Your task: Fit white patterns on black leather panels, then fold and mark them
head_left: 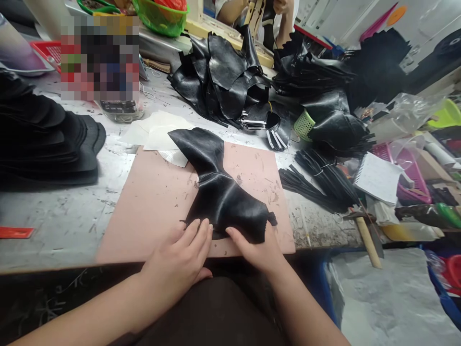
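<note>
A shiny black leather piece (pixel 230 199), narrow at its middle seam and wide at both ends, lies on a pinkish board (pixel 144 202) in front of me. My left hand (pixel 183 252) rests on its near left edge with the fingers stretched out flat and close together. At the near right corner, my right hand (pixel 257 247) grips the leather piece, thumb on top and the other fingers hidden beneath it. A small jagged tab (pixel 272 218) sticks out beside that corner. White paper sheets (pixel 162 132) lie at the board's far left, partly behind the leather piece.
Stacked black pieces (pixel 46 139) stand at the left, and black leather parts (pixel 223 67) are heaped at the back. Bundled black strips (pixel 320 178), a notepad (pixel 380 178) and a hammer (pixel 368 240) lie to the right. Another person's hand (pixel 283 6) shows at the top.
</note>
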Available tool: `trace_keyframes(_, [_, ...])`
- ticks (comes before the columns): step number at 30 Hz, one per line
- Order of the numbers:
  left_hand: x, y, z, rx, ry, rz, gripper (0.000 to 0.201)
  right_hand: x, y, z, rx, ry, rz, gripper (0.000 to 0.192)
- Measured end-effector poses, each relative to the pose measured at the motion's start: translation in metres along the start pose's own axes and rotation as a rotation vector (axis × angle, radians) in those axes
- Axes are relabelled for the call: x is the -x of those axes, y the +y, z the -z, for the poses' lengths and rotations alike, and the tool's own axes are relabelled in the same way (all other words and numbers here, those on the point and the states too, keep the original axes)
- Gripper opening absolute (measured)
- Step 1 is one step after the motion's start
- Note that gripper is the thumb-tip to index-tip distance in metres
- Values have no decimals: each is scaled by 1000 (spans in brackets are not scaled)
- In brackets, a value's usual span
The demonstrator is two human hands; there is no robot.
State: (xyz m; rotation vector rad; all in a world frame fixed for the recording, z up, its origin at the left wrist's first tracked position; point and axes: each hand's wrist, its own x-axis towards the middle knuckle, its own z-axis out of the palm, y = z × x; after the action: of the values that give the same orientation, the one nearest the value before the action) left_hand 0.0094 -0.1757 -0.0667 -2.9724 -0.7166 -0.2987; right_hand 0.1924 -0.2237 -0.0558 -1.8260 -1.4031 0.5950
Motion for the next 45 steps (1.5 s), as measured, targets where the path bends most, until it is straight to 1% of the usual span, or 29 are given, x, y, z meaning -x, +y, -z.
trace_keyframes(2, [-1,0,-1,-9,8,8,50,-5,1,1,-14,-7,-68,23])
trace_keyframes(4, [-1,-2,0,-10,12,6,48,-10,1,2,-19,-19,-85,26])
trace_keyframes(6, [-2,-4,1,-2,-1,-1,47,-14,0,4,-7,-37,-79,29])
trace_keyframes(9, [-4,-7,3,10,-26,-19,48,-16,-3,6,37,-54,-85,26])
trace_keyframes(11, [-5,-8,3,12,-43,-27,50,-16,-4,7,61,-52,-82,25])
trace_keyframes(14, [-7,-7,3,13,-61,-29,55,-16,-2,8,82,-48,-51,27])
trace_keyframes(18, [-10,-6,1,13,-39,-31,52,-17,0,7,80,-74,-26,31])
trace_keyframes(21, [-13,-6,0,16,-23,-58,51,-19,-2,8,70,-85,-25,26])
trace_keyframes(23, [-16,-6,1,15,-28,-82,52,-20,-4,9,68,-94,-27,22])
trace_keyframes(26, [-19,-6,1,9,-44,-102,55,-22,-6,11,78,-114,-25,21])
trace_keyframes(35, [-24,-3,-2,3,-10,-80,53,-28,1,10,129,-197,48,16])
trace_keyframes(40, [-26,-4,0,-1,-43,-80,52,-31,-4,13,248,-244,145,15])
trace_keyframes(42, [-23,-5,4,5,-67,-77,55,-26,-4,11,270,-230,191,14])
trace_keyframes(45, [-13,-5,9,85,-51,-60,59,-16,1,4,242,-140,235,14])
